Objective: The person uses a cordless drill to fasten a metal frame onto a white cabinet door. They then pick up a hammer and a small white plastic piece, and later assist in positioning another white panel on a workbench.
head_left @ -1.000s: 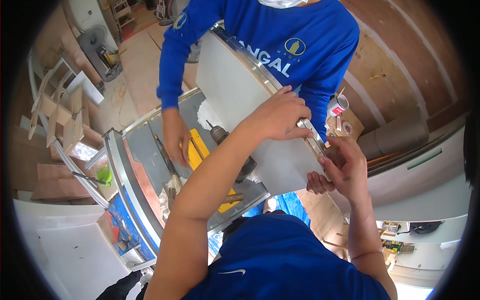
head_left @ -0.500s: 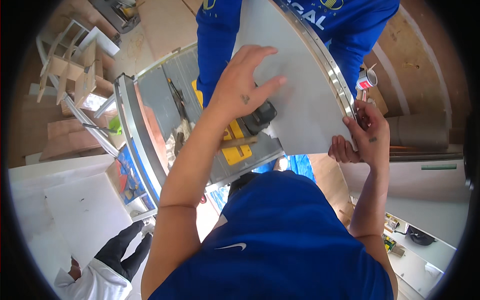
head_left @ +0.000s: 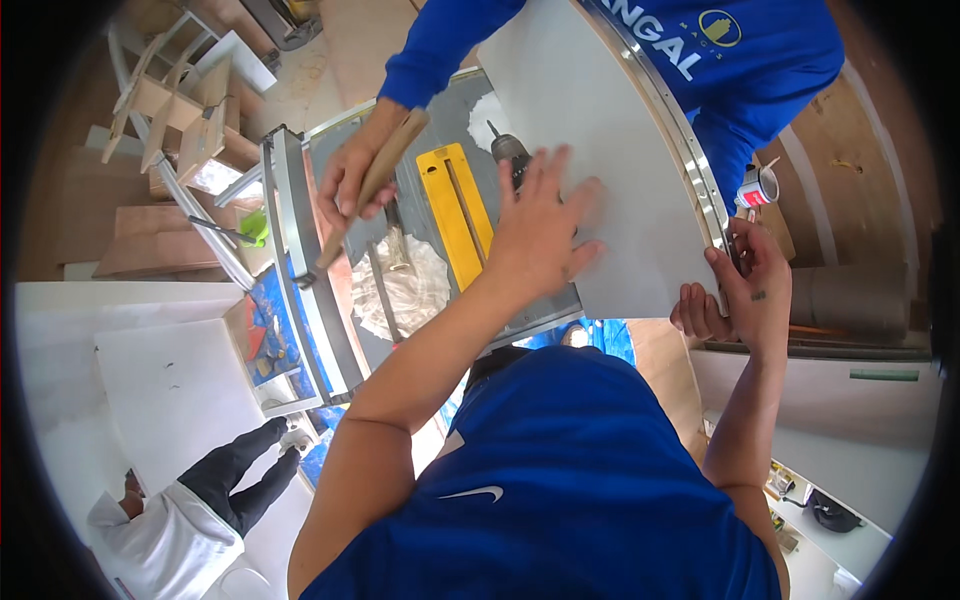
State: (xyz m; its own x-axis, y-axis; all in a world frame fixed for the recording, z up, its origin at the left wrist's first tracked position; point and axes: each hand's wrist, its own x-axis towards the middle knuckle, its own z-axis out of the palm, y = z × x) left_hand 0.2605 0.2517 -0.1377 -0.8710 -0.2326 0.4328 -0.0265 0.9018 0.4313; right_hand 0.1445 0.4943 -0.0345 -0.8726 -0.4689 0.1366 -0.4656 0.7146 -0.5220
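A pale grey panel [head_left: 600, 170] lies in front of me, with a narrow perforated metal strip [head_left: 672, 112] running along its curved far right edge. My right hand [head_left: 748, 295] pinches the near end of that strip between thumb and fingers at the panel's corner. Fingers spread and slightly blurred, my left hand [head_left: 535, 230] is over the panel's left edge; whether it touches is unclear. Just beyond it a black power drill [head_left: 508, 150] shows in part. Across from me, a co-worker's hand [head_left: 350, 180] holds a brown wooden-handled tool [head_left: 385, 165].
Beneath is a grey machine table [head_left: 420, 125] with a slotted yellow insert [head_left: 452, 205] and a round whitish cloth-like piece [head_left: 425, 285]. An open can [head_left: 758, 186] stands beyond my right hand. Another person in white [head_left: 185, 530] is at lower left. Wooden frames [head_left: 200, 125] stand far left.
My left hand has moved right and nearer me, while my right hand keeps hold of the strip. The co-worker's hand has come out to the left with the wooden-handled tool, uncovering the yellow insert.
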